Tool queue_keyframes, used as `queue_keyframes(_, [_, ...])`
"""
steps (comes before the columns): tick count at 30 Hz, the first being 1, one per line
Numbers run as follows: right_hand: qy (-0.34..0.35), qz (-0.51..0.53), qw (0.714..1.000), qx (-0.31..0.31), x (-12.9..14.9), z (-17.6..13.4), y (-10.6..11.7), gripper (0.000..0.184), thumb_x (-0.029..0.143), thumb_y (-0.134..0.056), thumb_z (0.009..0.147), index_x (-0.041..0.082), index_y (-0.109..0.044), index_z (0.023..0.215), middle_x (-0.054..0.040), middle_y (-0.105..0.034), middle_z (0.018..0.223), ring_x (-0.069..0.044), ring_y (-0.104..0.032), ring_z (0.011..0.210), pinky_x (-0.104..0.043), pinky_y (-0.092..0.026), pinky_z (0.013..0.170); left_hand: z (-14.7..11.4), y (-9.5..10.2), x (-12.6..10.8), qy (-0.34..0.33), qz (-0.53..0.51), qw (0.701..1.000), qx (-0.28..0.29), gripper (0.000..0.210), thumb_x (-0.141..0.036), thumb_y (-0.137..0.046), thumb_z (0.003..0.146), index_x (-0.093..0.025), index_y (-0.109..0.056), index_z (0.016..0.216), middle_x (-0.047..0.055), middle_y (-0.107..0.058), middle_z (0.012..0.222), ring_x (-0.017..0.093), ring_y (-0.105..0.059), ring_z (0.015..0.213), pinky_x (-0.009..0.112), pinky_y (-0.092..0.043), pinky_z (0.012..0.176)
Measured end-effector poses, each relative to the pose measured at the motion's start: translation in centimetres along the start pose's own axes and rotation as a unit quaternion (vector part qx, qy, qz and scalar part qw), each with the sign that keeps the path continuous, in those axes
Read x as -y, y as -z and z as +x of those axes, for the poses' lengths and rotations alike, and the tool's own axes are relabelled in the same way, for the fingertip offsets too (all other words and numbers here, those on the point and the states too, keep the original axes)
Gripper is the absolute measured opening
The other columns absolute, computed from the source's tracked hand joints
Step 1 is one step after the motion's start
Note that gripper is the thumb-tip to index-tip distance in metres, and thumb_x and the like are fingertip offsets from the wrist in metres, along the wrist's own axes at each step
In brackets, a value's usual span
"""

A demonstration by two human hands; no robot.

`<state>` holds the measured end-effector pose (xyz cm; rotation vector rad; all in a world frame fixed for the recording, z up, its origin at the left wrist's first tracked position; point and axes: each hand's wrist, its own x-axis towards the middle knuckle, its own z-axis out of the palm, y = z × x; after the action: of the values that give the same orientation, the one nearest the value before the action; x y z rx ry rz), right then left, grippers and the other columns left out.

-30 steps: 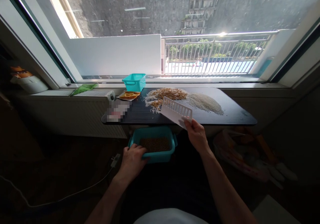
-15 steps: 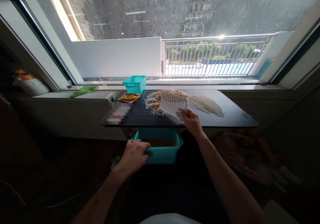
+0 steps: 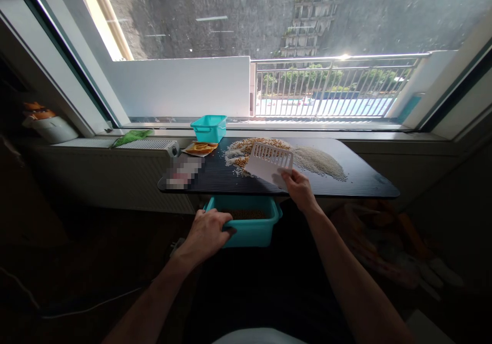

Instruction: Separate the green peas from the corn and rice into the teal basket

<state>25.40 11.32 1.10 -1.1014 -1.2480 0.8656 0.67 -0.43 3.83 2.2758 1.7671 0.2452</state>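
Observation:
My right hand [image 3: 299, 186] grips a white slotted scoop [image 3: 268, 168] by its near right end, tilted over the dark tabletop [image 3: 215, 175]. Behind the scoop lies a mixed heap of yellow kernels and white grains [image 3: 240, 155]. A pile of pale grains [image 3: 322, 162] spreads to the right of it. Below the table's front edge, my left hand [image 3: 209, 229] is closed on the near left rim of a turquoise bin [image 3: 253, 235]. Small brown-yellow kernels [image 3: 246, 214] cover what shows of the bin's floor.
A smaller turquoise basket [image 3: 209, 127] stands at the back left by the window, with an orange packet [image 3: 200, 148] in front. A blurred-out item [image 3: 185, 172] lies at the table's left end. Left of the table are a radiator [image 3: 146, 146] and a green cloth [image 3: 132, 137].
The scoop and my right hand have shifted slightly to the right, and the scoop's angle has changed a little. My left hand stays on the bin's rim.

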Motion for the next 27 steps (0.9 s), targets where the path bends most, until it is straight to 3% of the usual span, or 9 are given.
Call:
queue_keyframes(12, [-0.018, 0.009, 1.000, 0.004, 0.4, 1.4, -1.1, 0.051, 0.063, -0.073, 0.062, 0.016, -0.072, 0.084, -0.0042, -0.072, 0.074, -0.019, -0.067, 0.066, -0.033, -0.055, 0.062, 0.2, 0.2, 0.4, -0.008, 0.012, 1.000, -0.008, 0.010, -0.029, -0.064, 0.085, -0.023, -0.070, 0.079, 0.003, -0.073, 0.083, 0.025, -0.064, 0.089, 0.040, -0.043, 0.087])
queue_keyframes(27, [-0.019, 0.002, 1.000, 0.015, 1.1, -0.1, 0.2, 0.044, 0.057, -0.071, 0.065, 0.017, -0.071, 0.084, -0.0024, -0.071, 0.073, -0.016, -0.062, 0.060, -0.030, -0.052, 0.054, 0.2, 0.3, 0.7, -0.007, 0.004, 1.000, -0.016, 0.009, -0.029, -0.064, 0.084, -0.024, -0.070, 0.078, 0.002, -0.074, 0.085, 0.024, -0.065, 0.088, 0.040, -0.044, 0.087])
